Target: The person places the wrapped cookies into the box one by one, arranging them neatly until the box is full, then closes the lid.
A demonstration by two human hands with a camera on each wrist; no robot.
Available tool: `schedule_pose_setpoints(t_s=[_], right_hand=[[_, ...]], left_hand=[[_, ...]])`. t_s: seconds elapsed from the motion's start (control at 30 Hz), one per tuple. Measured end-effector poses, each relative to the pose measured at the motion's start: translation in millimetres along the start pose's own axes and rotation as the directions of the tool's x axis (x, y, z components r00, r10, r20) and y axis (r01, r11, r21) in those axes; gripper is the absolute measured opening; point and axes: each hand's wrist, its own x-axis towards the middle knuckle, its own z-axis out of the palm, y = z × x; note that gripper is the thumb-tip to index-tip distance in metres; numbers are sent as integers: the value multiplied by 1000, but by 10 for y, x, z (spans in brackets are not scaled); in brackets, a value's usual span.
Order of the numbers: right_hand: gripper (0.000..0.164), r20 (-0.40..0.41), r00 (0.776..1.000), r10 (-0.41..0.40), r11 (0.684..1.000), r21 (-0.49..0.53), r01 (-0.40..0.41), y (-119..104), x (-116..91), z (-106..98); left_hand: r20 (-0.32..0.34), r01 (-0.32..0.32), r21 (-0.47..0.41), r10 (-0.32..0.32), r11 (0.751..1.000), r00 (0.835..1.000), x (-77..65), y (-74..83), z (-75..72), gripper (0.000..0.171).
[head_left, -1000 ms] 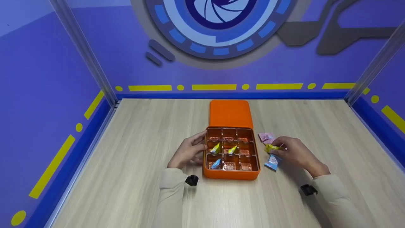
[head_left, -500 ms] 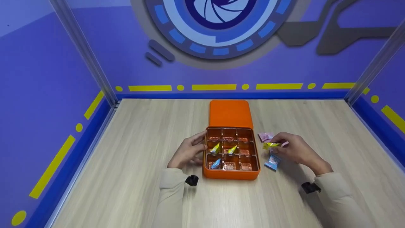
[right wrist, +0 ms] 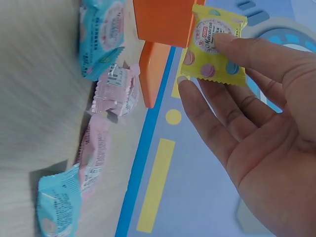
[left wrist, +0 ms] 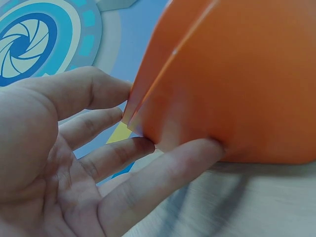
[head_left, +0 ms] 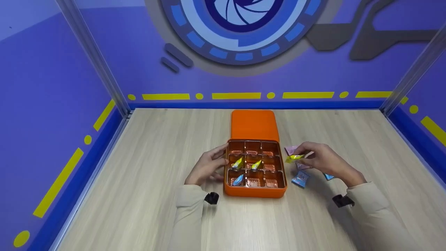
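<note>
My right hand (head_left: 324,162) pinches a yellow wrapped candy (head_left: 293,158) just off the right side of an orange box (head_left: 256,192). In the right wrist view, printed macarons show on the yellow wrapper (right wrist: 210,49), thumb on its face. The fingers of my left hand (head_left: 206,168) are fairly straight, their tips touching the box's left wall (left wrist: 237,84). Inside the box is a divided tray of several compartments. Two yellow candies (head_left: 238,163) lie in the middle row, left and centre. A blue candy (head_left: 238,180) lies at front left.
Under and beside my right hand, pink candies (right wrist: 94,150) and blue candies (right wrist: 59,202) lie on the wooden table (head_left: 150,195). The orange lid (head_left: 253,124) lies behind the box. Patterned blue walls (head_left: 115,62) bound the table at the back and sides.
My right hand has lifted the yellow candy from among the loose candies and moved it slightly left and away from me. The left hand and the box have stayed put.
</note>
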Motion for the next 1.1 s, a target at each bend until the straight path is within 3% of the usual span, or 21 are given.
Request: schedule_pose_setpoints(t_s=[0.43,0.7,1.1], right_hand=[[25,37,999,-34,999,-14,34,-73,79,-54],[26,63,996,-59,997,55,55,-71,74,-79],[27,104,988,-116,993,34,113,-168,173,-18]], left_hand=[[-5,8,-4,-8,1000,1000,-10,12,2,66],[20,6,-36,-5,999,1000,0,4,-3,66],[8,29,-48,-29,998,1000,-18,16,-2,68]])
